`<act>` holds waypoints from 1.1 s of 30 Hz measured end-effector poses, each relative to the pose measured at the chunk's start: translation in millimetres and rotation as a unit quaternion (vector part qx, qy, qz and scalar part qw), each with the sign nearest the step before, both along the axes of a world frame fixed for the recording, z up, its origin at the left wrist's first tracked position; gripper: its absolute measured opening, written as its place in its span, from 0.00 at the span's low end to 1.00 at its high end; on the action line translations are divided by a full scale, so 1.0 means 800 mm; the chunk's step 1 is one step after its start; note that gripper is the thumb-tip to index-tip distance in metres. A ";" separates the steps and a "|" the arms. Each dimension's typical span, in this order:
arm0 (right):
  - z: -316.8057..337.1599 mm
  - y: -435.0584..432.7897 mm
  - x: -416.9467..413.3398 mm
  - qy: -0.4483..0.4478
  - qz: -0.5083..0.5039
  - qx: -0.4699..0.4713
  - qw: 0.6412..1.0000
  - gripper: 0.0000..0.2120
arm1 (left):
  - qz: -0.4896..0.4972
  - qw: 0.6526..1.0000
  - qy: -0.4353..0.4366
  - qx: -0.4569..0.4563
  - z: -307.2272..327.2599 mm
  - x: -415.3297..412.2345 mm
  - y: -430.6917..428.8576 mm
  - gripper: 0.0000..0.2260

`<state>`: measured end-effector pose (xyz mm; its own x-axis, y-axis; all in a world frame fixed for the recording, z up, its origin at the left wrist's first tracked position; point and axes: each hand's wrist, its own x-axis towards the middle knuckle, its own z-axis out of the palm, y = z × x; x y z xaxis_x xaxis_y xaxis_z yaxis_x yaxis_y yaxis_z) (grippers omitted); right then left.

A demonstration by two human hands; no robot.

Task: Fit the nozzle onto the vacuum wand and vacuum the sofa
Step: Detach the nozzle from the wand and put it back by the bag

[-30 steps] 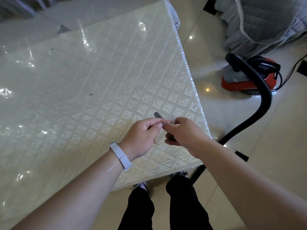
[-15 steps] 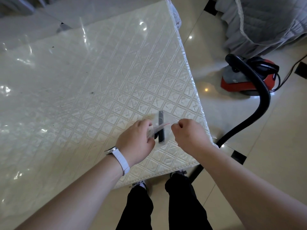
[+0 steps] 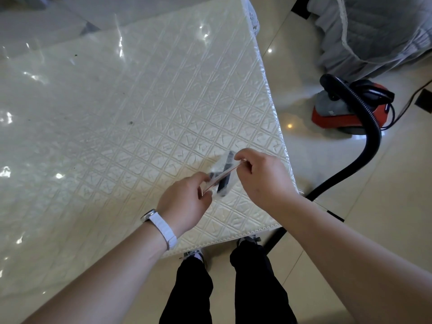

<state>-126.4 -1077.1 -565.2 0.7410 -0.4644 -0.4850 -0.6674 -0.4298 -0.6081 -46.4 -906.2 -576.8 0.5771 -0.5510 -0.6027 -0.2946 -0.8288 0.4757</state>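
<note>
There, black nozzle point(image 3: 223, 187) inside clear bag point(image 3: 219, 163), bag mouth in pinch grip of left hand point(image 3: 184, 202) and right hand point(image 3: 261, 176).

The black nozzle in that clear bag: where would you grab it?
Probably the end nearest the red-edged mouth of the clear bag, reaching in between the left hand and right hand pinching it. The black nozzle is long and slim, so fingers across its width should slide it out.

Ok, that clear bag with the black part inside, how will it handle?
The clear bag looks floppy: its film crinkles between the left hand and right hand pinching its rim. The black part inside looks stiff and small, so probably light, and may slide around.
</note>
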 end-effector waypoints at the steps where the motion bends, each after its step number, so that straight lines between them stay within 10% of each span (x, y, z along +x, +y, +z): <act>1: 0.001 -0.001 -0.001 0.003 -0.041 0.044 0.998 0.11 | 0.002 1.000 0.001 0.005 0.001 0.001 0.004 0.10; 8: 0.010 -0.001 -0.006 0.012 -0.217 0.222 0.951 0.13 | 0.170 0.979 0.067 -0.090 0.013 0.008 0.016 0.04; 13: 0.014 -0.009 -0.029 -0.006 -0.178 0.285 0.942 0.05 | 0.288 0.921 0.159 -0.208 0.018 0.017 0.021 0.08; 16: 0.013 -0.012 -0.040 0.006 -0.138 0.305 0.942 0.16 | 0.293 0.909 0.175 -0.238 0.020 0.022 0.027 0.13; 33: 0.012 -0.011 -0.016 -0.080 -0.104 0.126 0.983 0.08 | 0.193 0.950 -0.010 -0.244 0.008 0.031 0.029 0.09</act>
<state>-138.9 -1085.9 -555.3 0.7191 -0.4939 -0.4889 -0.6115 -0.1154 -0.7828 -21.9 -883.3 -570.7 0.8012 -0.5074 -0.3171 -0.0267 -0.5597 0.8283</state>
